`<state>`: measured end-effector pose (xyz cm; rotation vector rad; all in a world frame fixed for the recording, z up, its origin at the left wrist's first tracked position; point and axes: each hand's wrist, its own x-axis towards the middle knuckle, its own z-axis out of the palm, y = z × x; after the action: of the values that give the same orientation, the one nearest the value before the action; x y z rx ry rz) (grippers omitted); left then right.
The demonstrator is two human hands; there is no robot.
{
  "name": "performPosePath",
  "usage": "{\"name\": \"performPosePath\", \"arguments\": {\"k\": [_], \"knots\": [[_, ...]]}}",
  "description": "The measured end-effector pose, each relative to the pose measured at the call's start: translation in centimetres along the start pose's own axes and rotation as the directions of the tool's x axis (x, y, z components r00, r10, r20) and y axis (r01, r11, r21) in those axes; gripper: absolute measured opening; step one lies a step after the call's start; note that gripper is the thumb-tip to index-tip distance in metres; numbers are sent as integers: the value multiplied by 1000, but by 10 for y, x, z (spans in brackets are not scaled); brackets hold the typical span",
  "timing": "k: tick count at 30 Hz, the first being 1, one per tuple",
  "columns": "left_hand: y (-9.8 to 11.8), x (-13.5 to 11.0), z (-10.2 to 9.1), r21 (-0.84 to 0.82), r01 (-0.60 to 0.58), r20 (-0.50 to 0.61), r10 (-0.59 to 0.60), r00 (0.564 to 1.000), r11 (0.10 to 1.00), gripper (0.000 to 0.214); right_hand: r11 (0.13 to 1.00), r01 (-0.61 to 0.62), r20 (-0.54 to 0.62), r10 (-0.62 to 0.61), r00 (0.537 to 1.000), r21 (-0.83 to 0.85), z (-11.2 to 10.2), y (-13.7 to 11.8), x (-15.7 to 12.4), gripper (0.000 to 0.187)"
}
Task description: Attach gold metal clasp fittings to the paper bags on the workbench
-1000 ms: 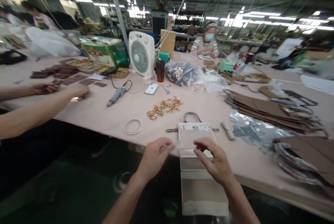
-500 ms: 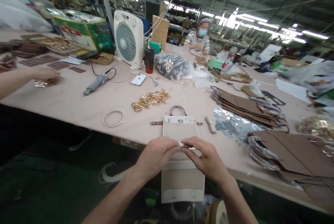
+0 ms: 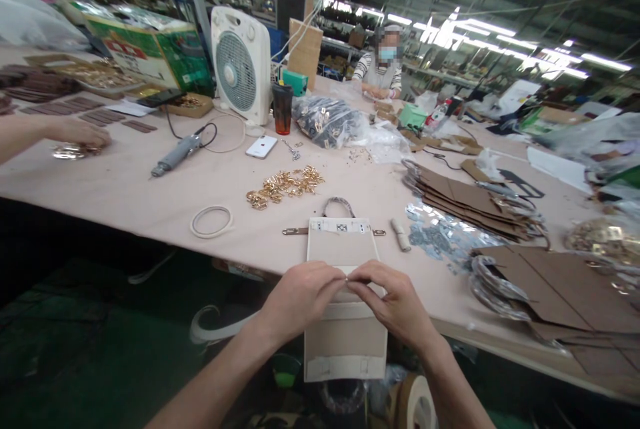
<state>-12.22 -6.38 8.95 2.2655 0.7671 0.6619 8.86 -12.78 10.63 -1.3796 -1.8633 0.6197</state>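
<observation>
A flat beige bag panel [image 3: 342, 250] lies across the near table edge, its lower part hanging over. A strap with metal ends [image 3: 295, 231] and a loop handle sit at its far end. My left hand [image 3: 300, 296] and my right hand [image 3: 393, 299] meet over the middle of the panel, fingertips pinched together on something tiny that I cannot make out.
Gold metal fittings [image 3: 285, 186] lie in a heap beyond the panel, with a white ring [image 3: 211, 220] to the left. Stacked brown bag pieces [image 3: 470, 199] and foil wrapping [image 3: 440, 236] fill the right. A fan [image 3: 240, 66], phone [image 3: 261, 146] and rotary tool [image 3: 176, 155] sit further back. Another person's hand [image 3: 80, 132] works at left.
My two hands have come together from apart until their fingertips touch over the panel. The view has swung right and slightly closer to the table.
</observation>
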Motion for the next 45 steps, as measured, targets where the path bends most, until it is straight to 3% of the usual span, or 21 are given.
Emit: {"name": "performPosePath", "arguments": {"k": [6,12,19,22,24,29,31,34,39,45], "knots": [[5,2,5,15,41,-35,-41,999,999,24,997,-34,74,39,996,-67,2,1,-2,9],[7,7,7,-286,179,-65,-205,977,941,19,996,-54,71,60,996,-76,8,2,-4,10],[0,13,22,-530,311,29,-350,936,789,22,994,54,-82,-62,995,-96,21,13,-16,14],[-7,15,29,-575,352,41,-403,914,738,24,989,131,-76,-136,988,-63,21,14,-29,17],[-14,15,33,-559,369,35,-423,905,743,26,990,140,-80,-140,987,-9,11,19,-33,17],[-31,17,45,-417,316,-18,-356,934,852,29,995,-41,-315,10,949,-92,-45,53,-6,7],[-36,17,53,-312,293,-21,-315,949,904,27,988,-104,-269,70,961,-115,-64,71,17,15],[-40,17,64,-117,276,-31,-281,959,954,25,989,-132,-98,126,987,-67,-74,97,51,22],[-39,18,69,-8,297,-33,-297,954,955,24,987,-161,121,163,979,-27,-62,127,92,24],[-38,20,65,-28,306,-38,-306,951,952,23,984,-174,214,175,961,-21,-52,145,109,26]]}}
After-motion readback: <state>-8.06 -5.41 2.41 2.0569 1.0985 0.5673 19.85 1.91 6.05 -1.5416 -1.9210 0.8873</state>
